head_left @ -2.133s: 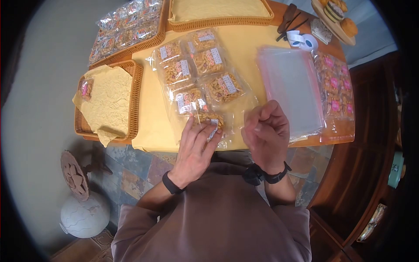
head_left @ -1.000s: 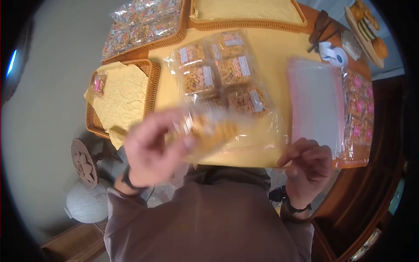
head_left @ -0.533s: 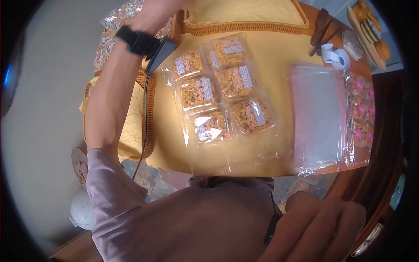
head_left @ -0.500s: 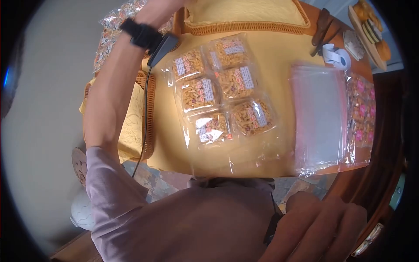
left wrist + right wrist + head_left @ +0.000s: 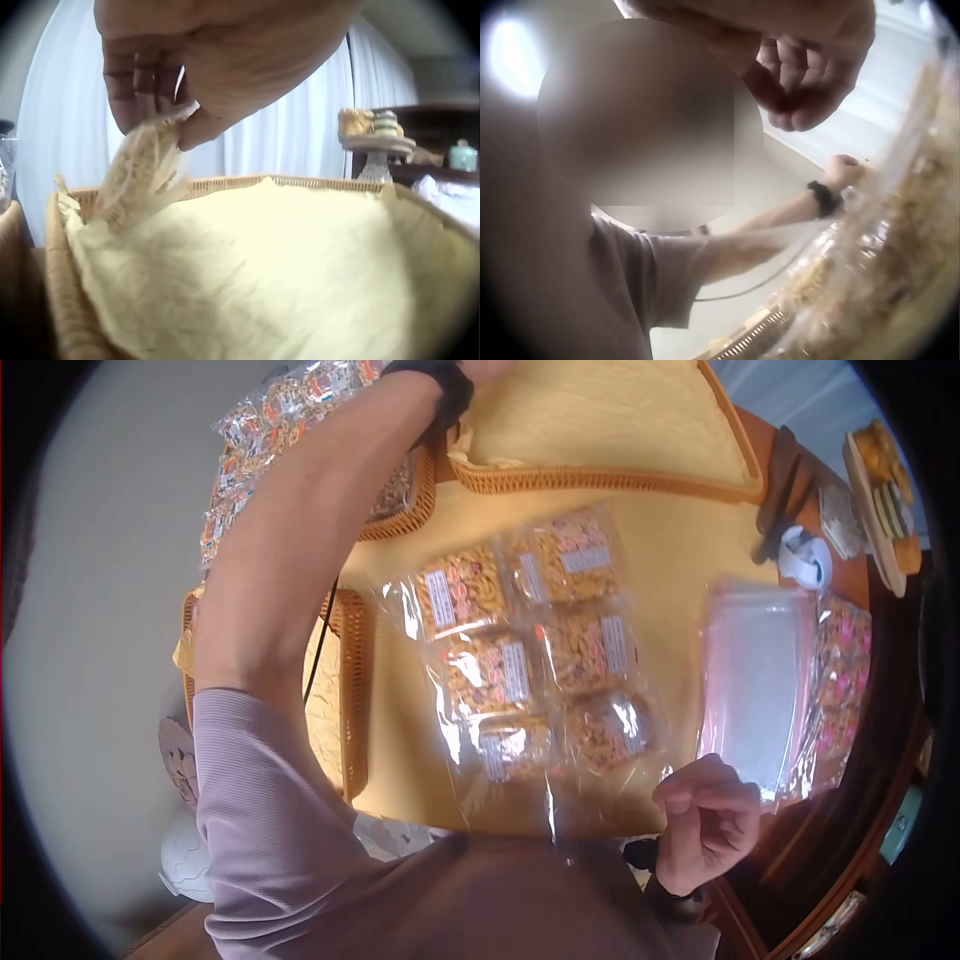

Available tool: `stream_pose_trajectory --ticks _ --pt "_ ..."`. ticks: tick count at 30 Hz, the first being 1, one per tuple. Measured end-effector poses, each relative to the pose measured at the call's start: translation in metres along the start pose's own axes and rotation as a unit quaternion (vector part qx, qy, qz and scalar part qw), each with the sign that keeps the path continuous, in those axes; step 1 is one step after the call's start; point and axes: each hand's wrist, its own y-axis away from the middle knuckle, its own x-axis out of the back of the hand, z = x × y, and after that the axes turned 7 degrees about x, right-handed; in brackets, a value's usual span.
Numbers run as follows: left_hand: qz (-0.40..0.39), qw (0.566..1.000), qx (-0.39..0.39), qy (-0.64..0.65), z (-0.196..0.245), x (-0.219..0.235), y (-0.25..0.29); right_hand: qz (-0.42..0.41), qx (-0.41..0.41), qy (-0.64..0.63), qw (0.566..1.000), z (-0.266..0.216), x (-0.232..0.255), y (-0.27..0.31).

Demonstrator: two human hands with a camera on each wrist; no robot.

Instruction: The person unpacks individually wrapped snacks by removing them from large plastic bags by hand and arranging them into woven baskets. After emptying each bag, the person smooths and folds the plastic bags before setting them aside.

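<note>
In the left wrist view the left hand pinches a clear snack packet between thumb and fingers, over the left corner of a basket lined with yellow paper. The head view shows that arm stretched to the far basket, the hand mostly cut off by the top edge. The right hand, fingers loosely curled and holding nothing, hovers at the table's front edge. Left of it, several labelled snack packets lie in two columns in a large clear bag.
A second lined basket stands at the left, partly under the arm. Behind it is a basket of wrapped packets. At the right lie clear bags, pink-labelled packets, a tape roll and a dark tool. A cable hangs by the left arm.
The left hand has lifted a packet from the front of the group and carried it to the far basket. The right hand has moved off the table area, then back to its front edge.
</note>
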Motion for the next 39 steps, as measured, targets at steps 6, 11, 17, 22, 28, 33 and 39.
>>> stream_pose_trajectory --ticks 6,11,17,22,28,33,39 --pt "-0.075 0.982 -0.158 -0.071 -0.019 -0.035 0.002 0.062 -0.154 0.042 0.985 0.023 0.000 0.030" --pt "-0.188 0.980 -0.068 -0.023 -0.010 0.002 0.000 0.026 -0.119 0.133 0.984 0.036 0.001 0.043" --pt "-0.302 0.953 -0.019 -0.035 -0.004 0.006 -0.007 0.085 -0.205 0.090 0.971 0.034 0.001 0.044" --pt "-0.353 0.934 0.059 -0.006 -0.002 0.010 -0.019 0.069 -0.196 0.121 0.971 0.040 0.007 0.049" --pt "-0.470 0.680 0.162 0.539 -0.035 0.007 -0.029 0.044 -0.146 0.126 0.980 0.049 0.011 0.056" --pt "-0.432 0.636 0.207 0.605 -0.031 0.034 0.004 0.033 -0.131 0.172 0.976 0.049 0.012 0.057" --pt "-0.440 0.570 0.215 0.660 -0.032 0.038 0.010 0.031 -0.134 0.154 0.978 0.054 0.015 0.062"
